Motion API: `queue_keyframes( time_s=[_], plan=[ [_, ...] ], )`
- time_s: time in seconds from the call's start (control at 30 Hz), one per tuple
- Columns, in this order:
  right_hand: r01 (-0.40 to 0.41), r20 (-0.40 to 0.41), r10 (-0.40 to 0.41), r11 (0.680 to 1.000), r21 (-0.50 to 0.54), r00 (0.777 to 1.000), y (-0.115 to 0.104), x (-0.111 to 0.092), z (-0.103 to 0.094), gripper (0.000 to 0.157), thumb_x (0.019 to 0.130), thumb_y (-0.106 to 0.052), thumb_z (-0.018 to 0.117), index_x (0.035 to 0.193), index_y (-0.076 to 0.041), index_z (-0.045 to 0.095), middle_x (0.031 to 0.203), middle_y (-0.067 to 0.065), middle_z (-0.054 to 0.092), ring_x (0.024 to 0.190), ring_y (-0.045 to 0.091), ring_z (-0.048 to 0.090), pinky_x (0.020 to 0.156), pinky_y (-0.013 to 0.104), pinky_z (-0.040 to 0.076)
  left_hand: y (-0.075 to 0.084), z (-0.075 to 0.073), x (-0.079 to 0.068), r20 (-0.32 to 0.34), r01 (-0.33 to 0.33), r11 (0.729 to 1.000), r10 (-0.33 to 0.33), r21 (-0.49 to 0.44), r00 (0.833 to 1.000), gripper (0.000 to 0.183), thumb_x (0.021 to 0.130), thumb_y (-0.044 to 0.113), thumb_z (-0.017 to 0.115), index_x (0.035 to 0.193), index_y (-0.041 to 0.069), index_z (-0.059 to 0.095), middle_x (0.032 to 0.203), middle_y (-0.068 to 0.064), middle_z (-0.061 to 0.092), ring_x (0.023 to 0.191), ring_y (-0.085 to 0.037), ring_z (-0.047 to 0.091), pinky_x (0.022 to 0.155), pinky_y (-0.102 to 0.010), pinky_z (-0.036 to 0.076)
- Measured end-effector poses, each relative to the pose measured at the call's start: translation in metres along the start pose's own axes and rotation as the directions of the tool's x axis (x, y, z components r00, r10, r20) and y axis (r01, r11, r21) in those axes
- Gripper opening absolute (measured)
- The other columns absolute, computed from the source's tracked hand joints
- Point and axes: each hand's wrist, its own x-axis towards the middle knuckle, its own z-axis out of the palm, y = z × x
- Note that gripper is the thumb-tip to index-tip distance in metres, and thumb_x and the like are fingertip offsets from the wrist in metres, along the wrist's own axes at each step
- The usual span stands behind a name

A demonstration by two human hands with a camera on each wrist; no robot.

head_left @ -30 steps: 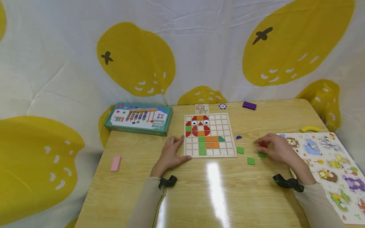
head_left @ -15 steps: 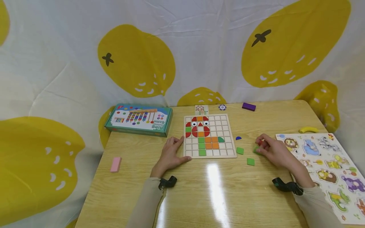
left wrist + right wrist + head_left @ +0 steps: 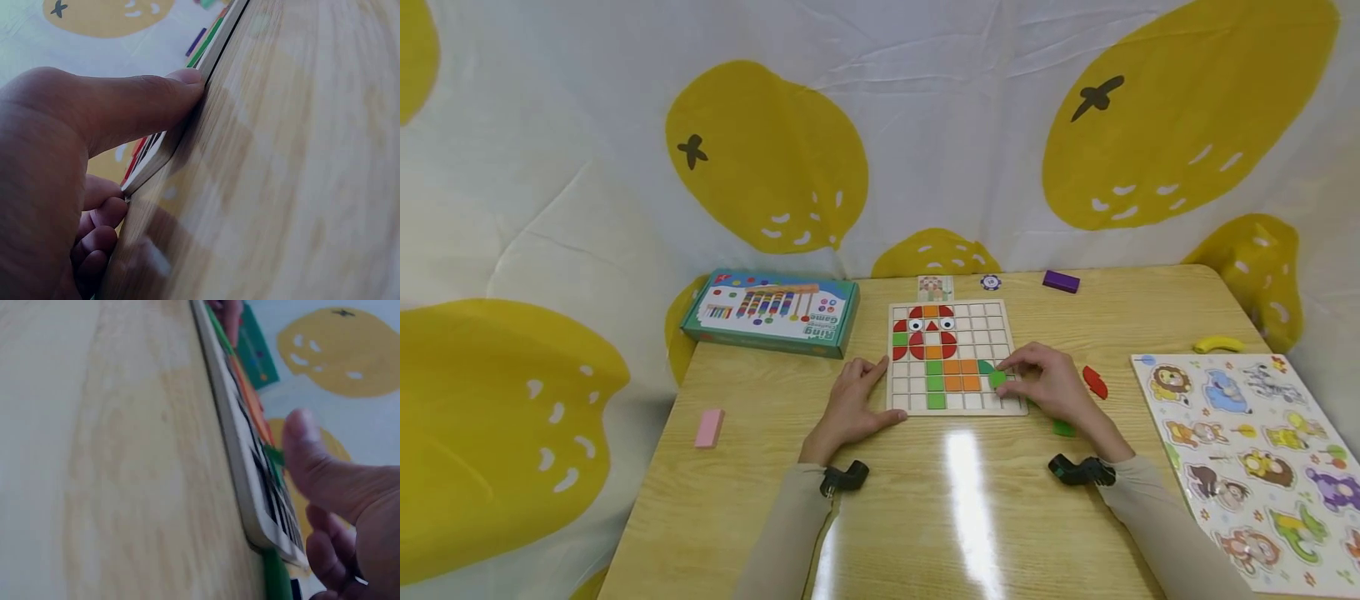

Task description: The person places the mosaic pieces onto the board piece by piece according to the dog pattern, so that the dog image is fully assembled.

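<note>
A wooden grid board [image 3: 958, 412] lies on the table, with red, orange and green pieces in some of its squares. My right hand [image 3: 1047, 385] pinches a green square tile [image 3: 997, 379] between thumb and fingers over the board's right side, just below a dark green quarter-round piece [image 3: 985, 367]. Spread at the board's lower left corner, my left hand [image 3: 850, 407] touches its edges with thumb and index finger; the left wrist view shows the thumb [image 3: 156, 97] against the edge. Another green tile [image 3: 1063, 428] lies partly hidden by my right hand.
Red pieces [image 3: 1095, 382] lie right of my right hand. Farther right are an animal puzzle board [image 3: 1232, 433] and a toy banana [image 3: 1218, 343]. A pattern card [image 3: 935, 288], chip [image 3: 991, 282] and purple block [image 3: 1062, 282] line the back. Left are a game box [image 3: 771, 312] and pink block [image 3: 709, 428].
My right hand has moved left from the loose pieces to above the board, carrying a green square tile. The red pieces are uncovered on the table. My left hand stays at the board's corner.
</note>
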Motion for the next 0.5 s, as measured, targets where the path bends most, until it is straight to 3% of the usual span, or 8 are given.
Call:
queue_keyframes(
  time_s=[0.17, 0.5],
  plan=[
    [-0.007, 0.005, 0.007, 0.996, -0.085, 1.000, -0.003, 0.002, 0.009, 0.035, 0.065, -0.030, 0.092, 0.096, -0.018, 0.079, 0.099, -0.002, 0.062, 0.086, 0.015, 0.054, 0.071, 0.026, 0.041, 0.001, 0.001, 0.002, 0.008, 0.000, 1.000, 0.000, 0.011, 1.000, 0.103, 0.073, 0.067, 0.074, 0.155, 0.020, 0.034, 0.115, -0.001, 0.042, 0.105, -0.017, 0.036, 0.091, -0.036, 0.033],
    [-0.005, -0.003, 0.005, 0.998, -0.060, 1.000, -0.007, 0.005, 0.014, 0.024, 0.070, -0.025, 0.090, 0.090, -0.016, 0.080, 0.097, 0.001, 0.062, 0.089, 0.018, 0.056, 0.075, 0.031, 0.041, 0.001, 0.000, 0.002, 0.003, 0.005, 1.000, -0.005, -0.003, 1.000, 0.102, 0.073, 0.064, 0.077, 0.154, 0.018, 0.035, 0.116, -0.001, 0.043, 0.104, -0.017, 0.037, 0.089, -0.036, 0.033]
  ],
)
